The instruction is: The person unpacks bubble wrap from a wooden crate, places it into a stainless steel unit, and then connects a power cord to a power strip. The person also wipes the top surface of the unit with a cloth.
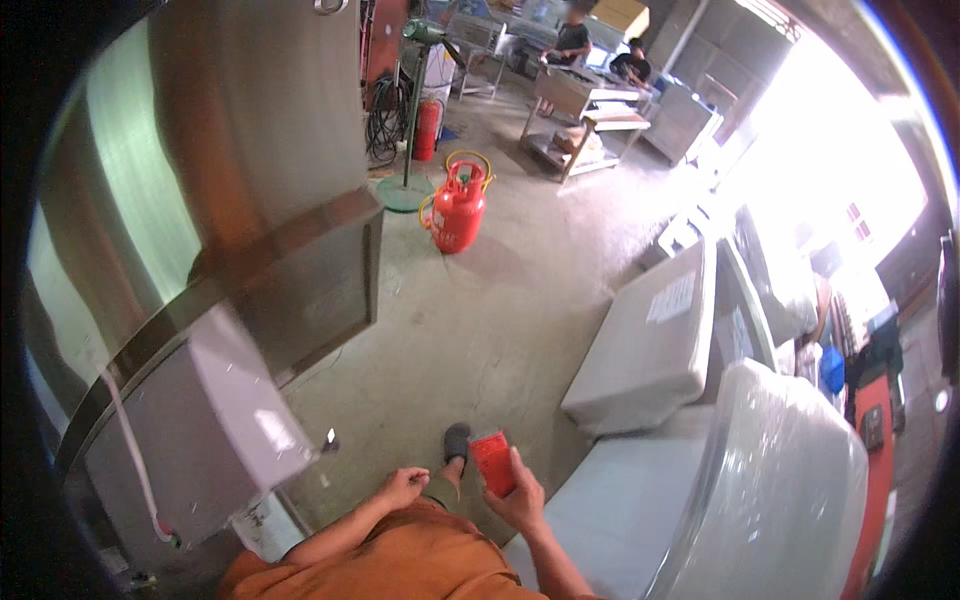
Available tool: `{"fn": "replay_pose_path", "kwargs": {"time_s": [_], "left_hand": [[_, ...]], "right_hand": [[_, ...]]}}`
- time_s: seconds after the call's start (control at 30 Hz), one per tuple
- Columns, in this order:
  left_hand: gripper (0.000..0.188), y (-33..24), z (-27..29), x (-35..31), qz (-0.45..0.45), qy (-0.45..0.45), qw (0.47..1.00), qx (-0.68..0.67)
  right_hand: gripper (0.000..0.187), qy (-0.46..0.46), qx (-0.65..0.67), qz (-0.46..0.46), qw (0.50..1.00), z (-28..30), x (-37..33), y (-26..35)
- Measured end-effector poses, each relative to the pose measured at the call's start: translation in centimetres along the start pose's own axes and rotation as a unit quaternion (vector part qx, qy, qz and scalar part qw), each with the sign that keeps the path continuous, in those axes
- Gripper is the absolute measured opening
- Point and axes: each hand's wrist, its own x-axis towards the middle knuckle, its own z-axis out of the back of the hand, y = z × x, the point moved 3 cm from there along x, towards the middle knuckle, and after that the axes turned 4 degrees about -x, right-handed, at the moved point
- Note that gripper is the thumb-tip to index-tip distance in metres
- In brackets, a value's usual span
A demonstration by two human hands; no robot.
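Note:
My right hand [520, 498] grips a small flat red packet [492, 458] with a clear-looking top edge, thumb along its right side. It is held out in front of my body, above the floor. Close to my waist is my left hand [405, 487], its fingers curled together in a pinch. Whatever it may hold is too small to tell. Below the hands, my foot in a dark shoe [457, 440] stands on the concrete floor [430, 350].
Wrapped panels [650, 340] and a plastic-covered piece [770, 480] crowd my right. A steel cabinet [200, 150] and a grey box [210, 400] stand left. Ahead are a red gas cylinder [460, 215], a green stand [405, 193] and two people by a metal workbench [580, 95].

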Motion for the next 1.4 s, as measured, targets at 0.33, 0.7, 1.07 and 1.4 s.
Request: {"fn": "replay_pose_path", "kwargs": {"time_s": [0.33,0.7,1.07,1.4], "left_hand": [[0.068,-21.4,5.0,30.7,0.043,0.155,0.985,0.055],[0.058,-27.7,17.9,52.5,0.065,-0.073,0.917,-0.387],[0.046,-17.6,39.8,57.0,0.103,-0.437,0.745,-0.493],[0.040,-6.3,68.8,52.4,0.265,-0.593,0.684,-0.332]], "right_hand": [[0.090,-0.005,0.156,-0.108,0.982,0.1,29.9,-3.4],[0.100,0.210,0.126,0.080,0.966,-8.2,64.7,0.8],[0.091,0.476,0.008,0.433,0.766,-26.9,86.0,20.7],[0.071,0.567,-0.090,0.440,0.691,-43.9,97.2,38.9]]}}
